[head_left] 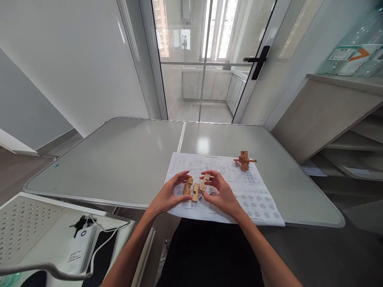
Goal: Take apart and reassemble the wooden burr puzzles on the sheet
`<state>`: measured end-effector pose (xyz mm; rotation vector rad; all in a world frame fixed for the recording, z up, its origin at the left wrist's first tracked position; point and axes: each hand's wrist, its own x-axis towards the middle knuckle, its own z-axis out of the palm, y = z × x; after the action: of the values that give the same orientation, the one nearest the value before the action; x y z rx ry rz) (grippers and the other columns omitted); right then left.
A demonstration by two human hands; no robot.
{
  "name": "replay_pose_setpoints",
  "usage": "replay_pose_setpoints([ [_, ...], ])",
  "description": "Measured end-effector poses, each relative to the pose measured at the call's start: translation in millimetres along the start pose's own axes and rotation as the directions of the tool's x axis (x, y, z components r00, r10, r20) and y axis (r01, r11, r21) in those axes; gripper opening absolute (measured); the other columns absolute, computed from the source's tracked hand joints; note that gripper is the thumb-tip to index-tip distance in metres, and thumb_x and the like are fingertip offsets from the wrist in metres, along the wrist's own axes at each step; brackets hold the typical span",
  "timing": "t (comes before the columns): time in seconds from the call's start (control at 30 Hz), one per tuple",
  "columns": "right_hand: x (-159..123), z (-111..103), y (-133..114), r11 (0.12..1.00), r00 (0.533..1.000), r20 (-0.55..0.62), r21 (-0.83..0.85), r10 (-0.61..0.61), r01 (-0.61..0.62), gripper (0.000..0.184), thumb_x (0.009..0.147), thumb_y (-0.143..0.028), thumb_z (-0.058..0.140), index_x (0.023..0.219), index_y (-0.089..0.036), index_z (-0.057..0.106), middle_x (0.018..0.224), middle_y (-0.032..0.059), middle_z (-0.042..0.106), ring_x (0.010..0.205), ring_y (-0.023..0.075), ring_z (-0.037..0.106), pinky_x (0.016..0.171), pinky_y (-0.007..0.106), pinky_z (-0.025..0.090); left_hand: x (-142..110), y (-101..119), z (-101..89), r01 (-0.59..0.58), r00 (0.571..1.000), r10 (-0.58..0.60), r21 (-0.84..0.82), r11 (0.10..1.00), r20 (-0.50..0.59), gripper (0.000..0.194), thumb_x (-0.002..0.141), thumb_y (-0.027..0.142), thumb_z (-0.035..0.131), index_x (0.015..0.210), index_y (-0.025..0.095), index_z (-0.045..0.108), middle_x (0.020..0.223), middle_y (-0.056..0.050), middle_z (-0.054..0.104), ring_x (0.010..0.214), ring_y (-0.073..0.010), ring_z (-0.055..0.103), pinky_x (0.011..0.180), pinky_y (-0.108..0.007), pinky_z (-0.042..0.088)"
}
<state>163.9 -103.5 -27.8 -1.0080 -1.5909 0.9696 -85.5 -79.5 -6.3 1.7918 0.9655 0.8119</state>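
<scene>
My left hand [171, 193] has its thumb and fingers closed round a notched wooden puzzle piece [188, 186] above the printed sheet [257, 191]. Between my hands another notched wooden block [195, 193] stands close beside it; whether a finger touches it I cannot tell. A third puzzle piece [205, 182], tilted, is pinched between the thumb and fingers of my right hand [220, 191]. Farther back on the sheet's right side sits an assembled wooden puzzle [244, 160] with crossing bars. My fingers hide parts of the pieces.
The grey table [134, 155] runs up to a glass door [206, 91] with a black handle [257, 62]. At the lower left, a white cart [26, 227] holds a power bank [80, 249], a cable and keys. Shelves [338, 115] with large plastic bottles [356, 56] stand on the right.
</scene>
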Motion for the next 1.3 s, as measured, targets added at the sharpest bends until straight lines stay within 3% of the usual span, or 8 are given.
replay_pose_setpoints([
  [0.13,2.6,6.3,-11.2,0.997,0.999,0.045,-0.068,0.027,-0.024,0.058,0.086,-0.041,0.082,0.137,-0.029,0.057,0.121,0.0075,0.069,0.101,0.0257,0.075,0.100,0.051,0.063,-0.1,-3.9,1.0,-0.015,1.000,0.015,-0.021,1.000,-0.004,0.084,0.083,0.031,0.088,0.156,0.032,0.048,0.149,-0.010,0.063,0.140,-0.0282,0.061,0.126,-0.050,0.044],
  [0.3,4.5,9.7,-17.5,0.985,0.997,0.071,-0.172,0.007,0.005,0.057,0.085,-0.052,0.083,0.133,-0.028,0.064,0.097,0.0027,0.067,0.079,0.0210,0.067,0.084,0.043,0.062,-0.7,-5.9,1.4,-0.031,0.999,0.031,-0.033,0.999,-0.009,0.081,0.084,0.031,0.087,0.155,0.030,0.049,0.149,-0.011,0.062,0.141,-0.0292,0.060,0.126,-0.050,0.044],
  [0.47,3.0,14.6,-16.1,0.975,0.987,0.078,-0.182,0.144,-0.128,0.046,0.082,-0.060,0.083,0.106,-0.025,0.063,0.065,-0.0062,0.053,0.058,0.0158,0.049,0.056,0.030,0.045,-1.1,-2.7,2.2,-0.027,1.000,0.027,-0.024,0.999,-0.009,0.079,0.085,0.033,0.087,0.155,0.029,0.049,0.149,-0.013,0.062,0.140,-0.0306,0.060,0.125,-0.053,0.045],
  [0.6,3.2,17.4,-14.9,0.977,0.978,0.080,-0.113,0.191,-0.182,0.041,0.091,-0.063,0.072,0.093,-0.024,0.061,0.068,-0.0033,0.061,0.059,0.0152,0.052,0.058,0.028,0.043,-0.4,-1.2,2.3,-0.020,1.000,0.020,-0.022,1.000,-0.009,0.082,0.083,0.034,0.089,0.155,0.029,0.049,0.150,-0.012,0.061,0.141,-0.0313,0.060,0.125,-0.054,0.044],
  [0.73,5.4,15.7,-20.7,0.969,0.961,0.135,0.019,0.243,-0.247,0.044,0.098,-0.065,0.062,0.107,-0.023,0.067,0.079,0.0008,0.070,0.068,0.0172,0.061,0.064,0.029,0.046,0.0,-2.8,2.6,-0.010,1.000,0.009,-0.037,0.999,-0.008,0.085,0.082,0.034,0.090,0.156,0.031,0.047,0.149,-0.011,0.061,0.141,-0.0310,0.059,0.125,-0.055,0.044],
  [0.87,7.8,14.6,-27.0,0.918,0.928,0.176,0.172,0.329,-0.358,0.054,0.094,-0.069,0.065,0.119,-0.021,0.066,0.071,-0.0029,0.062,0.056,0.0128,0.050,0.056,0.028,0.040,-0.2,-7.6,3.6,-0.013,0.999,0.011,-0.057,0.998,-0.035,0.086,0.083,0.032,0.089,0.156,0.032,0.046,0.146,-0.011,0.062,0.138,-0.0304,0.061,0.123,-0.056,0.044],
  [1.03,10.1,15.5,-29.7,0.843,0.912,0.178,0.349,0.370,-0.410,0.049,0.093,-0.069,0.068,0.101,-0.020,0.067,0.065,-0.0062,0.050,0.052,0.0095,0.038,0.049,0.026,0.032,0.1,-9.3,3.8,-0.027,0.999,0.024,-0.056,0.998,-0.046,0.087,0.082,0.033,0.091,0.156,0.032,0.046,0.145,-0.011,0.063,0.137,-0.0301,0.062,0.124,-0.056,0.044],
  [1.3,10.0,16.8,-37.4,0.851,0.910,0.264,0.342,0.319,-0.397,0.050,0.094,-0.060,0.071,0.126,-0.022,0.068,0.084,0.0014,0.068,0.068,0.0155,0.060,0.062,0.031,0.049,0.0,-7.2,4.6,-0.045,0.998,0.042,-0.065,0.997,-0.044,0.086,0.083,0.032,0.090,0.157,0.032,0.045,0.146,-0.011,0.062,0.137,-0.0301,0.062,0.124,-0.055,0.044],
])
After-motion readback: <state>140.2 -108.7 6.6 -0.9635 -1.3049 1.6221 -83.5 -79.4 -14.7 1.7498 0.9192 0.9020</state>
